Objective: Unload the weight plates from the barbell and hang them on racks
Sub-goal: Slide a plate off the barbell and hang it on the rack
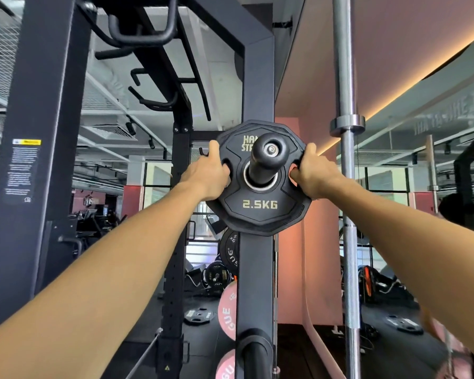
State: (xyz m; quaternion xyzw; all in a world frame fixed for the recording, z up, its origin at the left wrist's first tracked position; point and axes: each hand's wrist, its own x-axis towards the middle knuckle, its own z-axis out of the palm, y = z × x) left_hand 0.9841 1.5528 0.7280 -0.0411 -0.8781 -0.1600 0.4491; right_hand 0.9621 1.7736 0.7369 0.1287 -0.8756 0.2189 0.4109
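A black 2.5 kg weight plate (pixel 260 206) sits on a black storage peg (pixel 268 157) that sticks out toward me from the dark rack upright (pixel 255 269). My left hand (pixel 205 176) grips the plate's left edge, fingers hooked through its grip hole. On the opposite edge, my right hand (pixel 312 173) holds the plate the same way. A second black plate edge shows just behind the one I hold. A steel barbell (pixel 346 187) stands upright to the right, its collar at hand height.
Below on the same upright hang a black plate (pixel 230 250), pink plates (pixel 227 313) and another peg (pixel 255 351). Loose plates (pixel 199 315) lie on the dark floor. A thick rack post (pixel 36 160) stands at left, a pink wall behind.
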